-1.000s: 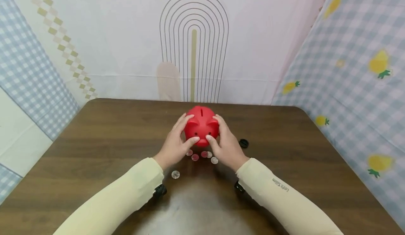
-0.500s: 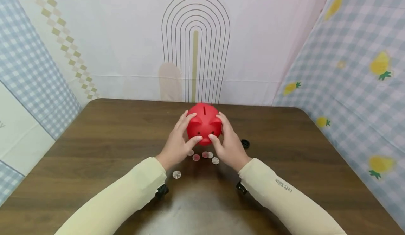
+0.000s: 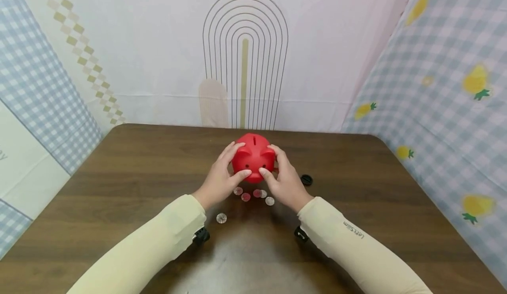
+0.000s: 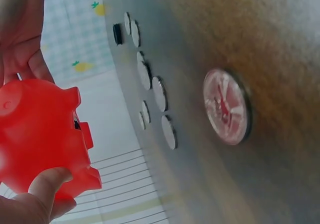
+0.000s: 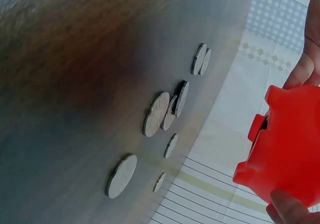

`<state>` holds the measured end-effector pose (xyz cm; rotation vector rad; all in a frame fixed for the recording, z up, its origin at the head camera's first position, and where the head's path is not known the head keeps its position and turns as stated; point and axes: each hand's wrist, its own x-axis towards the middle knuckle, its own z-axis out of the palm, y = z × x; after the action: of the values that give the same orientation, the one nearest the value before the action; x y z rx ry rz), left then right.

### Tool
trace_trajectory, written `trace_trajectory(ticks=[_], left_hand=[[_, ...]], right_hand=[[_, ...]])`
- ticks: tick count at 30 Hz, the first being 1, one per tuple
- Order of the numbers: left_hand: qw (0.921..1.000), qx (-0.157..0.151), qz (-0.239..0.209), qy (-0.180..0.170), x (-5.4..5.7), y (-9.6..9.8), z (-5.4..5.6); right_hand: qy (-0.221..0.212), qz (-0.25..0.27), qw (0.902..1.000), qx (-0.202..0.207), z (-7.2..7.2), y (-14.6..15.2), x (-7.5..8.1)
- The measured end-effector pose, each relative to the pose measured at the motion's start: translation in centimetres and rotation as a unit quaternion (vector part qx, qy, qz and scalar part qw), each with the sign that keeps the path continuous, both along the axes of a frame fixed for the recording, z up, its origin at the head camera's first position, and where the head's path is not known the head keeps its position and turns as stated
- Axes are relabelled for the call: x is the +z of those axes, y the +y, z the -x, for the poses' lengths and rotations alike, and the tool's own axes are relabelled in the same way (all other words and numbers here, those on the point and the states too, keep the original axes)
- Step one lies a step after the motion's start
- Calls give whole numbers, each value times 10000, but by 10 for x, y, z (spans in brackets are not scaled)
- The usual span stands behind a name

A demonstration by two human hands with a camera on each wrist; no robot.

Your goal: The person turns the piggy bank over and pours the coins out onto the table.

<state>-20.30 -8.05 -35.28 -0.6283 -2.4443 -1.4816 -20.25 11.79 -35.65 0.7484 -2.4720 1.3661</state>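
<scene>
A red piggy bank is held between both hands, clear of the table, its coin slot facing up and its snout toward me. My left hand grips its left side with the thumb by the snout. On the other side my right hand grips it the same way. The left wrist view shows the piggy bank with its stubby feet and a dark opening underneath. Several coins lie on the table below it. One separate coin is closer to me, near the left wrist.
A round black cap lies on the brown wooden table, right of my right hand. Behind the table hangs a white patterned cloth, and a checked cloth with yellow fruit prints covers the right side.
Both hands keep their grip on the piggy bank. It rose slightly half a second ago and is now a little lower again. The visible coins and the cap stay where they were.
</scene>
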Motion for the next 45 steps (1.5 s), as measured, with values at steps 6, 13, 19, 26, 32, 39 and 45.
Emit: trace_trajectory(ticks=[6,13,19,26,32,39,45], left_hand=[[9998,-77,-80,140,2,-3,1],[9999,-104,-121,37,5,-9,3],[9999,-130,-58,-41,8,-14,6],[9985,-260,-149,-464,13,-20,10],[9968,-299,-114,-726,19,-27,14],[9940,-311,-314,-1000,20,-39,18],[9930,-206,-205,-1148,21,-47,19]], right_hand=[[101,190,9997,141,1,-1,0],[172,266,9994,101,3,-4,1],[209,308,9993,69,7,-8,1],[-24,427,9991,83,9,-13,4],[-218,450,9987,117,13,-19,6],[-294,237,9993,83,16,-29,12],[-488,252,9985,11,18,-38,15]])
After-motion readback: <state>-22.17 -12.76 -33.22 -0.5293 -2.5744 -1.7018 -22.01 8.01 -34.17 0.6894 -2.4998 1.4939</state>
